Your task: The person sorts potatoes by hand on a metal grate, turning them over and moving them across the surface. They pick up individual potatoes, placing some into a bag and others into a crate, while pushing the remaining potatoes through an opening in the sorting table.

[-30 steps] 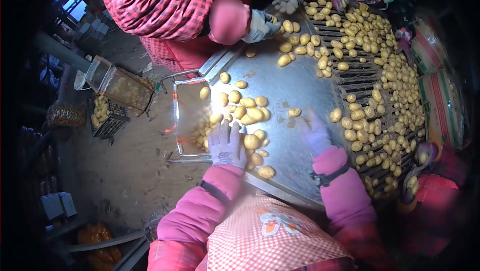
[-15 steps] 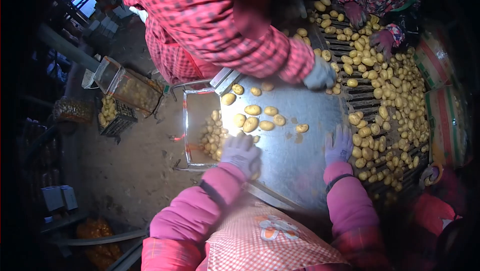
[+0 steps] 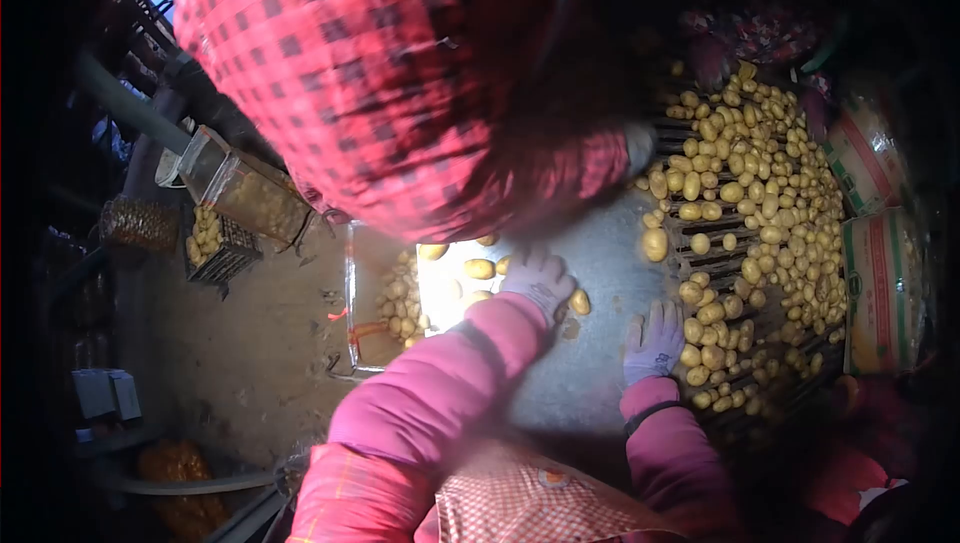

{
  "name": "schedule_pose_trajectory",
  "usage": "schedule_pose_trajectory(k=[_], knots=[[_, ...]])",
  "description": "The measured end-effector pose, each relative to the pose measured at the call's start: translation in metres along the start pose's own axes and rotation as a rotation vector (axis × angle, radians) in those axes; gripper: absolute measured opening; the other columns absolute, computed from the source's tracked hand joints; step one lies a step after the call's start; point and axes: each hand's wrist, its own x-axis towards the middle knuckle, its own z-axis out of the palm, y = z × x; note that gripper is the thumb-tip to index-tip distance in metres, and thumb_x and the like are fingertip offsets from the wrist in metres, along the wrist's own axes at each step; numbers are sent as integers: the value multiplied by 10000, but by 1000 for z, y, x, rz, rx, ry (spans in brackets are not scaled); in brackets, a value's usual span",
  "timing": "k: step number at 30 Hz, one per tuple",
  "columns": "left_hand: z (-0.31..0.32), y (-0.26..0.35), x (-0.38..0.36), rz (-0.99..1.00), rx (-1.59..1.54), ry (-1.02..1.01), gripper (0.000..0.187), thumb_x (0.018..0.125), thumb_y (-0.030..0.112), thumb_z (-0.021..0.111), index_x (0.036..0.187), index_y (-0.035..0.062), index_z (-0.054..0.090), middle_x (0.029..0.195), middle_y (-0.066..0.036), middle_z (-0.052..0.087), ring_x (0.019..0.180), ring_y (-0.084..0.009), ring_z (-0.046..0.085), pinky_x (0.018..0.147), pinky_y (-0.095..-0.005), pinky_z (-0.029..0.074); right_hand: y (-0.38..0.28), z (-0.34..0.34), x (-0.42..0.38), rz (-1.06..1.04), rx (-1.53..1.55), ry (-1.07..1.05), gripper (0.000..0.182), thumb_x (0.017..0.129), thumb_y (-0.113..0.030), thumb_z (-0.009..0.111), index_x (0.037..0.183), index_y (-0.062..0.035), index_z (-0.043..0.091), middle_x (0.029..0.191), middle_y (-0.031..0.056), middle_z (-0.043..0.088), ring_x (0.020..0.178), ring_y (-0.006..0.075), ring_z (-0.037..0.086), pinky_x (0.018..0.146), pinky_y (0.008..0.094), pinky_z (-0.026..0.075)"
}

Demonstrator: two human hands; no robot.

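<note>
My left hand [image 3: 541, 279], in a pale lilac glove, reaches across the metal table [image 3: 570, 373] with its fingers apart. Several yellow potatoes [image 3: 479, 269] lie to its left, and a single potato [image 3: 580, 302] is just to its right. What may lie under the palm is hidden. My right hand [image 3: 655, 345], gloved alike, rests flat with fingers stretched at the table's right side. It is close beside the potatoes on the slatted grate [image 3: 705, 258] and holds nothing.
A co-worker in a red checked jacket [image 3: 350, 73] leans over the table's far side, a gloved hand [image 3: 640, 148] near the grate. Smaller potatoes [image 3: 402, 303] lie in the framed opening on the left. Cartons [image 3: 880, 288] stand at the right, a filled crate [image 3: 225, 251] at the left.
My left hand has moved right and away from me, over the table. My right hand stays flat near the grate. The co-worker has leaned in, covering the table's far part.
</note>
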Motion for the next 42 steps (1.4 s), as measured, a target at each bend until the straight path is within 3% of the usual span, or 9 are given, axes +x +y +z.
schedule_pose_trajectory(k=[4, 9, 19, 21, 25, 27, 28, 34, 42], knots=[[-26, -44, -17, -304, 40, -294, 400, 725, 371, 619, 1063, 160, 634, 1194, -125, 546, 1121, -342, 513, 962, -468, 393, 1, 4, -1, 28, 30, 2, 464, 878, -314, 526, 1248, -35, 547, 1360, 190, 467, 1274, 360, 403, 1089, 474, 278], [-44, -63, 21, -380, -49, -8, 661, 889, 533, 386, 1469, 219, 354, 1558, -59, 286, 1417, -313, 274, 1163, -487, 203, -5, -1, 0, 32, 22, -14, 456, 877, -305, 525, 1242, -33, 547, 1348, 190, 474, 1261, 360, 412, 1083, 476, 281], [-31, -111, -46, -357, 165, -340, 392, 854, 409, 473, 1168, 243, 640, 1249, -64, 609, 1140, -223, 585, 931, -354, 479, -2, 0, 0, 29, -5, -4, 460, 879, -332, 517, 1243, -54, 554, 1329, 159, 498, 1264, 335, 409, 1066, 457, 299], [25, -146, -106, -349, -603, -150, 471, 865, 391, 543, 1312, 242, 543, 1423, -89, 462, 1340, -321, 385, 1103, -496, 324, -1, 1, 1, 14, -15, 7, 462, 880, -327, 516, 1256, -61, 554, 1337, 155, 493, 1269, 333, 404, 1069, 454, 296], [-61, -105, -111, -235, 200, -21, 493, 869, 420, 542, 1319, 217, 561, 1416, -113, 482, 1329, -342, 407, 1109, -500, 301, -1, 7, -2, 36, -50, 18, 472, 869, -339, 526, 1247, -58, 561, 1334, 157, 493, 1263, 339, 410, 1079, 448, 296], [-38, -136, -94, -541, -597, -66, 558, 855, 439, 520, 1364, 211, 498, 1507, -62, 370, 1250, -252, 516, 1027, -427, 432, 1, 7, -5, 36, -31, 7, 479, 866, -347, 530, 1246, -57, 562, 1339, 165, 489, 1264, 342, 410, 1082, 453, 295], [8, -168, -90, -393, 140, -67, 586, 841, 418, 564, 1365, 181, 453, 1418, -114, 449, 1071, -321, 621, 885, -464, 506, 3, 8, -5, 31, -19, 13, 476, 869, -344, 531, 1250, -61, 562, 1342, 166, 487, 1264, 343, 411, 1082, 457, 295], [-67, -130, -20, -945, 0, -315, 612, 845, 489, 597, 1348, 186, 424, 1338, -164, 492, 1187, -347, 553, 944, -484, 470, 5, 10, -8, -26, -32, -13, 466, 880, -334, 537, 1256, -60, 559, 1346, 168, 487, 1259, 340, 419, 1079, 465, 296], [-61, -144, -40, -869, -142, -524, 479, 799, 498, 665, 1036, 84, 709, 888, -145, 703, 839, -254, 677, 726, -384, 528, -2, 3, -2, 28, -18, 4, 475, 889, -356, 497, 1263, -67, 549, 1352, 155, 478, 1280, 329, 397, 1093, 455, 278]])
